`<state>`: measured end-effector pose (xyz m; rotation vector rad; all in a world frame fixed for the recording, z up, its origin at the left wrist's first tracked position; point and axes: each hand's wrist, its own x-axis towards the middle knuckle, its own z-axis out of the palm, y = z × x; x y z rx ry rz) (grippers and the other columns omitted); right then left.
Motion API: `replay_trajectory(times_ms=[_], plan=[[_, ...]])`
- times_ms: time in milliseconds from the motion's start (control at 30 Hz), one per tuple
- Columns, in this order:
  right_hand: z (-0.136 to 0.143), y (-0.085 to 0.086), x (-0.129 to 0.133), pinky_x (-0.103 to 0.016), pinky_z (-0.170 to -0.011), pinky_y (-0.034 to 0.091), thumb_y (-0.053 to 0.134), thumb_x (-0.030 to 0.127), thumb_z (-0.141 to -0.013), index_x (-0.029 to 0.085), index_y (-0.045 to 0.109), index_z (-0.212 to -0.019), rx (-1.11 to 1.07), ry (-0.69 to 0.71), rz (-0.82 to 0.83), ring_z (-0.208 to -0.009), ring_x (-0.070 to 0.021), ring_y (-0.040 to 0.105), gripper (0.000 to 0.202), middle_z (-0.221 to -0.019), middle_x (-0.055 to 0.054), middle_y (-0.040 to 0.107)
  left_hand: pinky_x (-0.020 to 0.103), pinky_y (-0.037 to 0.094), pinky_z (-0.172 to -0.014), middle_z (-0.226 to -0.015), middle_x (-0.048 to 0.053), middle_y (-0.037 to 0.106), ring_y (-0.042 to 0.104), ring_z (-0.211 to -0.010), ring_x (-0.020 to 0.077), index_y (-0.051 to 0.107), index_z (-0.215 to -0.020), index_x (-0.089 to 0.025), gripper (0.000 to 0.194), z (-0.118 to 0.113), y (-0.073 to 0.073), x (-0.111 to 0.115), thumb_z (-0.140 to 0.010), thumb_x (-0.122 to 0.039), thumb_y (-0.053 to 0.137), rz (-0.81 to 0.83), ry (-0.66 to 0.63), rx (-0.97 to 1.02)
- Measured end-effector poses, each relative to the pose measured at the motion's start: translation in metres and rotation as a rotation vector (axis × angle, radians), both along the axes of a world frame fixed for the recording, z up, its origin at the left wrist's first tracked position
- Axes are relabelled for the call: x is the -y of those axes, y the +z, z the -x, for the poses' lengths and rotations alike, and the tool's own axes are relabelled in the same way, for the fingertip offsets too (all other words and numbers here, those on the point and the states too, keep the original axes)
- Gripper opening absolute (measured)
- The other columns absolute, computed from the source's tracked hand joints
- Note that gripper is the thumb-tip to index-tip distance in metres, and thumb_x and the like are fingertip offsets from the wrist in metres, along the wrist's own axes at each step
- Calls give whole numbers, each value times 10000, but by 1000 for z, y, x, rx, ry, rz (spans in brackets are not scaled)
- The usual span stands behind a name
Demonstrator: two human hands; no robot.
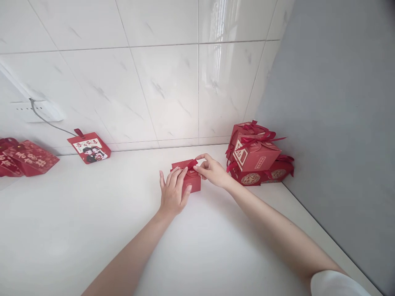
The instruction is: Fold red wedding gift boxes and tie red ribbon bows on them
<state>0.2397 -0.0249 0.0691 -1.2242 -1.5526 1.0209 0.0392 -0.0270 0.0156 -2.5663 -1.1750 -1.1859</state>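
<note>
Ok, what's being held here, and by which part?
The right hand seems to pinch the ribbon by its right side, atop the red box. The left hand rests on that box; any grip is unclear.

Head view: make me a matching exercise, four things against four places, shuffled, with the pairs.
1. Left hand
2. Right hand
3. Pile of red boxes
4. Package with cartoon couple

A. Beside the grey panel
B. Over the left part of the middle box
C. By the tiled wall, left of both hands
D. Fingertips at the right end of the middle box's ribbon

Pairs: 1-B, 2-D, 3-A, 4-C
</note>
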Motion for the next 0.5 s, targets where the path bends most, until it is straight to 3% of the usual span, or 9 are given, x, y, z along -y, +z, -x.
replay_trajectory(times_ms=[167,300,400,500], plan=[[1,-4,0,-259,-583,449,593,400,-857,243,503,-1115,52,5,-15,-580,-126,548,315,-653,62,561,581,-99,-1190,-1410,104,535,434,-1358,321,411,-1460,-249,559,-1,0,1,-915,-331,507,-29,5,-41],[-1,7,8,-255,-588,456,577,343,-863,230,467,-1251,126,31,-18,-592,-136,579,418,-644,60,582,604,-133,-1174,-1414,68,547,406,-1384,329,464,-1417,-273,503,-1,4,2,-917,-303,518,-45,-21,-42],[-7,17,15,-274,-654,497,479,300,-908,175,262,-1481,189,71,34,-602,-148,638,625,-680,31,667,609,-114,-1180,-1372,66,587,435,-1367,316,493,-1392,-261,469,-1,4,2,-926,-308,514,-78,5,-83],[-12,7,15,-286,-671,509,392,236,-909,169,54,-1555,208,-18,9,-589,-153,658,732,-713,29,701,599,-77,-1197,-1366,72,591,466,-1346,293,504,-1379,-237,464,0,3,2,-925,-331,525,-117,30,-124]])
